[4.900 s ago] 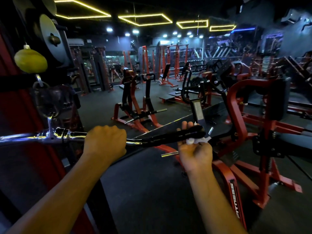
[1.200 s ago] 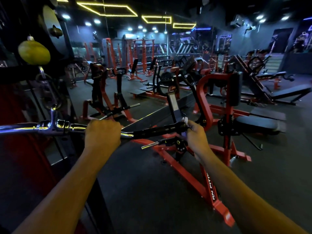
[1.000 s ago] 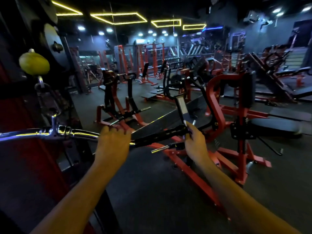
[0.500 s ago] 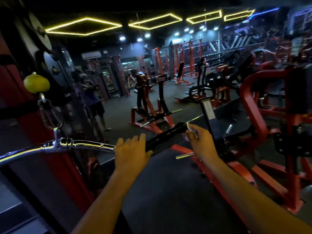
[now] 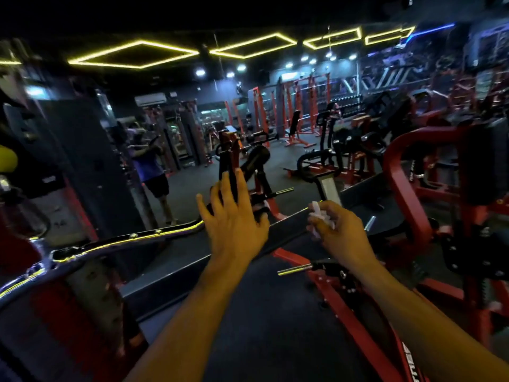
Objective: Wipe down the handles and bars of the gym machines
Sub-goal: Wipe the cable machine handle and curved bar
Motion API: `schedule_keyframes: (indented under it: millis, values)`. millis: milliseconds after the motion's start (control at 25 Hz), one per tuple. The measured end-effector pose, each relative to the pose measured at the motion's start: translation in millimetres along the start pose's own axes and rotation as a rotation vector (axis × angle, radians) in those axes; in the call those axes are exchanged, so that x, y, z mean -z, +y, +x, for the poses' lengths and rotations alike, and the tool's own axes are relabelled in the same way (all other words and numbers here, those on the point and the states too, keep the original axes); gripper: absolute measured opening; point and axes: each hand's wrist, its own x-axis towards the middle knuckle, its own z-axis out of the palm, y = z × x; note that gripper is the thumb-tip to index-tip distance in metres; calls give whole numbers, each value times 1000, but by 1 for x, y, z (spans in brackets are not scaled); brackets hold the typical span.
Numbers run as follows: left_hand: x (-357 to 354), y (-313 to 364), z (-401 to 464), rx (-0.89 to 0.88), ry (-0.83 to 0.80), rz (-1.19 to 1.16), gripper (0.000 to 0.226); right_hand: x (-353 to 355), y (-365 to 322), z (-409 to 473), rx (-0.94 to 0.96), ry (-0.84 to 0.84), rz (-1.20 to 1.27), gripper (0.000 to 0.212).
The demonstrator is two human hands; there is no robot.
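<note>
Chrome pulldown bar [image 5: 132, 239] runs in from the left to its black grip [image 5: 259, 210] — just behind the left hand [image 5: 234, 227], whose fingers are spread straight, gripping nothing. Right of it, the right hand [image 5: 340, 232] pinches a crumpled white wipe [image 5: 319, 217] — clear of the bar.

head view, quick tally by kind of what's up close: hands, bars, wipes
hands: 2, the left hand open with fingers spread at the bar's black grip, the right hand holding the wipe
chrome pulldown bar: 1
white wipe: 1
total: 4
</note>
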Motion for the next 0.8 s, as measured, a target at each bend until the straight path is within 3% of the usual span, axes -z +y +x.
schedule_keyframes:
  millis: [240, 360, 560, 800]
  values:
    - [-41, 27, 52, 33, 291, -108, 99, 39, 29, 51, -20, -34, -124, 9]
    - [-78, 53, 72, -93, 367, -172, 90, 40, 42, 102, 33, -16, -204, 11]
    - [-159, 74, 122, -267, 251, -288, 87, 34, 63, 184, 166, 28, -270, 29]
    - [-250, 89, 167, -244, -109, -319, 79, 41, 134, 236, 58, 102, -227, 7]
